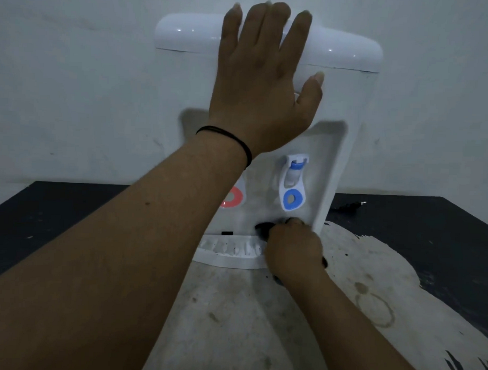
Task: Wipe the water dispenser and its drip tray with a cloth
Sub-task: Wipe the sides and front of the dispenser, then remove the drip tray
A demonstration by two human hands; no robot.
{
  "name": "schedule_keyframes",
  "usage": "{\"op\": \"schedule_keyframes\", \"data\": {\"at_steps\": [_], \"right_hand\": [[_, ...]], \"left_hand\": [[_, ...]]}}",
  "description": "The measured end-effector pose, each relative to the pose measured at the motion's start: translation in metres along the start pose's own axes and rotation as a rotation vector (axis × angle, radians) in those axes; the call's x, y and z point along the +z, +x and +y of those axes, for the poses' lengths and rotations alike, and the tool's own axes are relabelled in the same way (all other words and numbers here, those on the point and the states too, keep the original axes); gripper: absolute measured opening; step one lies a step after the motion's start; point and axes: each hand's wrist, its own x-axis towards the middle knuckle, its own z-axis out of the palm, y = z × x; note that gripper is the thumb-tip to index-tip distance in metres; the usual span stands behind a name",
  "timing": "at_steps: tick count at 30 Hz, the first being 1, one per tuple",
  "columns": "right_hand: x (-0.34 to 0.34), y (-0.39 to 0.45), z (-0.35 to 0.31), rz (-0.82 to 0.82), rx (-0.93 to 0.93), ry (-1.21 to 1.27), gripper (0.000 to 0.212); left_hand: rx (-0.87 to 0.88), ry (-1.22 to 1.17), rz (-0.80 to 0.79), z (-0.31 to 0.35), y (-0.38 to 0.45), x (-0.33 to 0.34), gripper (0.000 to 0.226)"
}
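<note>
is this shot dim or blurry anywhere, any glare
Head view: dim overall, bluish cast; small glare spots on the dispenser top; the right hand and dark cloth are blurred; left hand fingertips slightly soft; wide-angle bending at the table edges.

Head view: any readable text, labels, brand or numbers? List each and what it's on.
None readable.
Water dispenser: no brand or lettering visible on its white front.
Blue tap and red tap: colour rings only, no words.
Drip tray: no markings.
Dark cloth in the right hand: nothing printed.
</note>
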Motion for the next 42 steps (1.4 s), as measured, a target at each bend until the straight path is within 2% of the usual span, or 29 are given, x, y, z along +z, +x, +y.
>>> {"op": "schedule_keyframes", "data": {"at_steps": [4, 7, 9, 13, 16, 19, 27, 32, 39, 42], "right_hand": [[0.003, -0.001, 0.001, -0.04, 0.077, -0.103, 0.027], [0.007, -0.001, -0.027, -0.02, 0.037, -0.293, 0.033], [0.009, 0.003, -0.037, 0.0, -0.032, -0.31, 0.038], [0.01, 0.002, -0.041, 0.101, -0.127, -0.179, 0.04], [0.012, -0.006, -0.029, 0.117, -0.187, -0.033, 0.031], [0.013, -0.013, -0.001, 0.151, -0.096, 0.004, 0.029], [0.022, -0.04, 0.055, 0.089, 0.089, 0.119, 0.039], [0.012, -0.04, 0.072, 0.178, 0.262, 0.28, 0.033], [0.031, -0.026, 0.063, -0.027, 0.207, 0.224, 0.03], [0.028, -0.026, 0.075, 0.005, 0.199, 0.427, 0.034]], "left_hand": [[-0.008, -0.007, 0.007, 0.001, 0.0, 0.0, 0.066], [-0.002, -0.012, 0.008, 0.001, -0.001, 0.0, 0.066], [0.0, -0.005, -0.009, 0.0, 0.0, 0.0, 0.067], [-0.01, 0.009, -0.026, 0.001, 0.0, 0.001, 0.067], [-0.011, 0.008, -0.014, 0.001, 0.0, 0.0, 0.065], [-0.001, 0.009, -0.019, 0.001, 0.001, -0.002, 0.065], [0.001, 0.003, -0.03, 0.001, 0.001, -0.004, 0.065], [0.005, 0.001, -0.065, 0.001, 0.0, -0.005, 0.066], [0.018, -0.031, -0.095, -0.002, 0.0, -0.009, 0.067], [0.014, -0.037, -0.128, -0.002, 0.001, -0.01, 0.068]]}}
